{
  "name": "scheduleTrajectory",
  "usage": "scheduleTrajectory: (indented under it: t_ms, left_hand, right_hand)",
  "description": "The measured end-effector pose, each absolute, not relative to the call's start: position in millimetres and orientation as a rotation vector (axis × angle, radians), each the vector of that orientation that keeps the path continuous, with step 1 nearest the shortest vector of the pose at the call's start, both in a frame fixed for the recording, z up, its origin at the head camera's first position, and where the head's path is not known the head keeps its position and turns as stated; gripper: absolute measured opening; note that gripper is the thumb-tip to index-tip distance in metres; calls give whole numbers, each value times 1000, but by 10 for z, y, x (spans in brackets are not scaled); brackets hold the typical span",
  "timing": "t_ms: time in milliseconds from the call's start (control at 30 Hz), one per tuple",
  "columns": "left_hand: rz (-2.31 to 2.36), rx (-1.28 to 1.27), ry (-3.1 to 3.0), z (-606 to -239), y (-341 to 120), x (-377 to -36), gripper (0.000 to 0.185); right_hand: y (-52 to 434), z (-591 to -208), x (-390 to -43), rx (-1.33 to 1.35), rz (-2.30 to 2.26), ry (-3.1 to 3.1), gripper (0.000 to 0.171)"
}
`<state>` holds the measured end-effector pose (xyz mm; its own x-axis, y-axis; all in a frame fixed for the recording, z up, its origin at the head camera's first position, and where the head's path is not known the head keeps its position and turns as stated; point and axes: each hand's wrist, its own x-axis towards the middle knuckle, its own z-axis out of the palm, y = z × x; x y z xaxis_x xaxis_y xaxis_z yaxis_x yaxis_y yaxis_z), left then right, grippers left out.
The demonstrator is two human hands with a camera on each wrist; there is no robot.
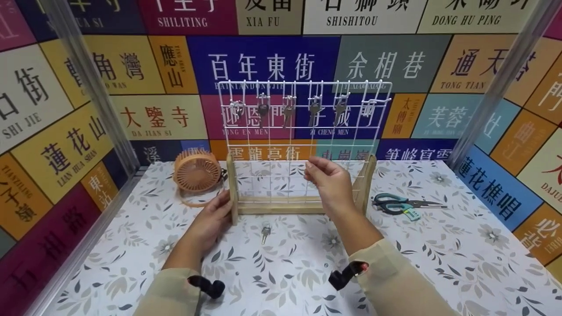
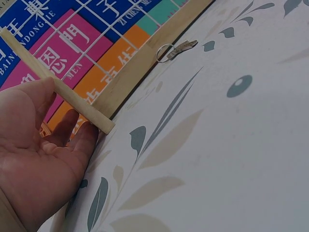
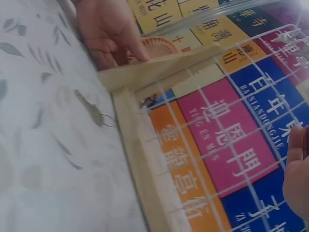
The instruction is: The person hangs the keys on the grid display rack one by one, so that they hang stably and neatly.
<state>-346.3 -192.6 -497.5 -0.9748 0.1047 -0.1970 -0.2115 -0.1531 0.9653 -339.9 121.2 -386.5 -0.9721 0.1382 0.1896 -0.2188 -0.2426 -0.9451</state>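
Observation:
A white wire grid rack (image 1: 303, 145) stands upright on wooden legs with a wooden base bar (image 1: 281, 210). Several keys (image 1: 314, 108) hang from hooks near its top; the hook at the far right (image 1: 369, 105) bears no key. My left hand (image 1: 214, 217) holds the rack's left wooden leg (image 2: 72, 96), thumb on one side and fingers on the other. In front of the grid, my right hand (image 1: 329, 182) is raised with fingers loosely bent and nothing visible in them. One key (image 1: 265, 232) on a ring lies on the table before the base bar.
An orange round fan (image 1: 197, 171) stands left of the rack, behind my left hand. To the right lie scissors (image 1: 390, 204) with dark and teal handles. The table has a leaf-patterned cover (image 1: 281, 281). Walls with colourful sign panels (image 1: 263, 61) enclose the back and sides.

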Motion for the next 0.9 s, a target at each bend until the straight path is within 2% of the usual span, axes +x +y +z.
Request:
scheduleTrajectory:
  t_ms: [300, 467, 900]
  left_hand:
    - [2237, -105, 1895, -4988, -1957, -3453, 55]
    - [2227, -92, 1907, -4979, -1956, -3433, 56]
    - [2230, -113, 1908, -4959, -1919, -3433, 54]
  right_hand:
    - [933, -4333, -3376, 79, 2427, -1975, 19]
    - [767, -4533, -3451, 114, 2437, -2208, 26]
    - [639, -4832, -3541, 144, 2253, -2562, 31]
